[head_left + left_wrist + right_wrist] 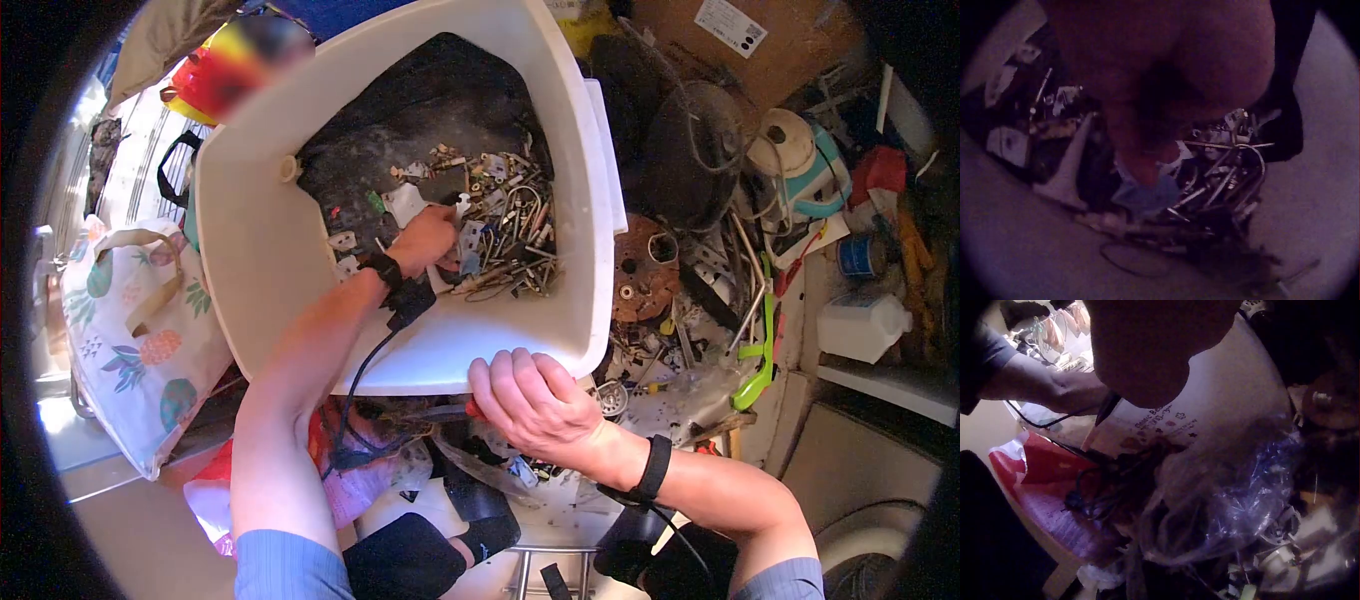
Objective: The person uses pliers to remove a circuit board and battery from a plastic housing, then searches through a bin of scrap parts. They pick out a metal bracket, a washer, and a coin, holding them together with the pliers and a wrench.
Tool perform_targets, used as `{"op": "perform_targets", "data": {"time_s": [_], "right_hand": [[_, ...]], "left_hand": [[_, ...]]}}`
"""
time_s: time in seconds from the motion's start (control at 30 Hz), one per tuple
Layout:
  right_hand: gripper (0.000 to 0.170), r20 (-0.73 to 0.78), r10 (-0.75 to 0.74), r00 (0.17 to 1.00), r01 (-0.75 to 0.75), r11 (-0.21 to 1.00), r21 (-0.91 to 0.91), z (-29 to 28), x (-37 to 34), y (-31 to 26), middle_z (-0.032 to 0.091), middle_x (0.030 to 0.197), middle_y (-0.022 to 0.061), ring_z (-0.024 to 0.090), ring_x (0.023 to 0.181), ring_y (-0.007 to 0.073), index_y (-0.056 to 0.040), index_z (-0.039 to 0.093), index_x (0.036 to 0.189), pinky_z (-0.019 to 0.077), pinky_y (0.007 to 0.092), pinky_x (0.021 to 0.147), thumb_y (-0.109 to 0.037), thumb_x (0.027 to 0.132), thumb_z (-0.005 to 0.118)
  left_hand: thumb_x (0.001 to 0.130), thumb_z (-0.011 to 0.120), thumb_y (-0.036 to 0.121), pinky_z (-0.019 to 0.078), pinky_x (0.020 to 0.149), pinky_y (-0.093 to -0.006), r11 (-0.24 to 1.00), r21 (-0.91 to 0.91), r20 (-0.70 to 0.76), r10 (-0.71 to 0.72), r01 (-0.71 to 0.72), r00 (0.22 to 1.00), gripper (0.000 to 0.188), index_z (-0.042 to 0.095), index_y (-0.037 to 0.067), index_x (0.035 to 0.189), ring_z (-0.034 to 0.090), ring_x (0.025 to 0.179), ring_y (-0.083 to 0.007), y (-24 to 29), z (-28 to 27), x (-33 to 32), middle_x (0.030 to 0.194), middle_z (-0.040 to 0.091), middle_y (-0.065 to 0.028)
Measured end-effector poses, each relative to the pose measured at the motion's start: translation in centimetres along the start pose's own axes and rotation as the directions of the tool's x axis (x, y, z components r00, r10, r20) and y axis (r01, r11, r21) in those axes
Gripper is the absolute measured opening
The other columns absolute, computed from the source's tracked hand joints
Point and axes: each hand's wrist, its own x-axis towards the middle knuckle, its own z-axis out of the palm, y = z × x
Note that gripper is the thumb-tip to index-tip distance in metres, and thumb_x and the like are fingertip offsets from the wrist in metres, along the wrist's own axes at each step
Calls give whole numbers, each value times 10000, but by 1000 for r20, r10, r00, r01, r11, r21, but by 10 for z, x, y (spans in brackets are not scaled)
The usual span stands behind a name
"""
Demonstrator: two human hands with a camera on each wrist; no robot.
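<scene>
1. Head: left hand, nearer, reaches into the white bin; slender metal scraps slant just rightward. Right hand grips the white bin's near side.
2. Left wrist: fingertips meet a bluish piece; pinched, cannot tell.
3. Right wrist: right hand, shadowed.

Smooth plastic bin here, glinting metal scraps, a rough rusty disc, and there, matt cardboard box
</scene>
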Motion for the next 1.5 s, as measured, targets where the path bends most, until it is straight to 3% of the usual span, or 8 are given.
{"op": "perform_targets", "data": {"time_s": [0.23, 0.3, 0.43, 0.77, 0.83, 1.1, 1.33, 1.5], "right_hand": [[368, -3, 0, 1000, 0, 1000, 16, 2, 0, -1, 628, 1005, 110, 620, 948, 235, -8, 637, 1149, 487, 333, 884, -288, 923, 559], [370, -7, 6, 1000, -6, 1000, 15, 2, 0, -1, 628, 1005, 111, 621, 949, 236, -7, 637, 1150, 488, 335, 886, -286, 919, 560], [363, 12, 0, 1000, 0, 1000, 14, 2, -1, 1, 636, 1022, 89, 635, 948, 209, -37, 649, 1160, 497, 307, 859, -312, 934, 581], [379, 11, -9, 1000, 9, 1000, 6, 2, -2, 0, 631, 1034, 84, 630, 950, 206, -37, 647, 1172, 490, 309, 871, -301, 910, 575], [379, 12, -2, 1000, 2, 1000, 6, 1, -2, 1, 630, 1034, 86, 630, 950, 207, -37, 647, 1174, 492, 312, 872, -299, 909, 574], [361, -2, 18, 1000, -18, 999, 29, 1, 1, -1, 634, 1040, 95, 633, 944, 215, -42, 651, 1169, 499, 325, 885, -267, 892, 593], [362, -2, 18, 1000, -18, 999, 32, 0, 1, -1, 633, 1034, 93, 630, 948, 214, -41, 652, 1163, 499, 327, 887, -249, 872, 600], [364, 0, 25, 1000, -25, 999, 33, 2, 1, -3, 633, 1029, 92, 630, 948, 211, -41, 651, 1154, 498, 323, 882, -246, 857, 603]], "left_hand": [[806, 608, 82, 500, 710, -367, 935, -293, 259, -126, 202, 958, 294, 633, -78, 1051, 626, 804, -257, 58, 14, -6, 903, 662, -176], [837, 637, 146, 491, 669, -390, 963, 250, 139, -137, 99, 981, 207, 611, -18, 961, 627, 735, -249, 98, 22, -16, 852, 664, -145], [872, 638, 166, 513, 937, -513, 879, 384, 81, 274, -283, 958, 276, 691, -5, 1082, 648, 1003, -486, 80, 67, -10, 1021, 706, -252], [805, 557, 8, 499, 994, -485, 693, 379, 565, 352, -614, 746, 358, 674, -27, 1142, 615, 1133, -436, 31, 44, 2, 1215, 632, -270], [772, 545, -10, 497, 1000, -482, 625, 588, 624, 53, -513, 780, 391, 683, 0, 1138, 618, 1121, -439, 25, 26, -8, 1193, 634, -262], [717, 578, 54, 527, 820, -432, 797, 584, 545, -245, -154, 802, 427, 722, 40, 1118, 681, 954, -313, 37, -36, -49, 1066, 713, -188], [801, 707, 154, 574, 836, -417, 883, 457, 543, -178, -111, 821, 428, 683, 29, 1210, 687, 1033, -282, 8, -31, -46, 1203, 680, -168], [975, 606, 255, 605, 658, -316, 949, 95, 437, -312, 302, 843, 340, 662, -22, 1164, 716, 864, -242, 27, -25, -47, 1141, 690, -108]]}}
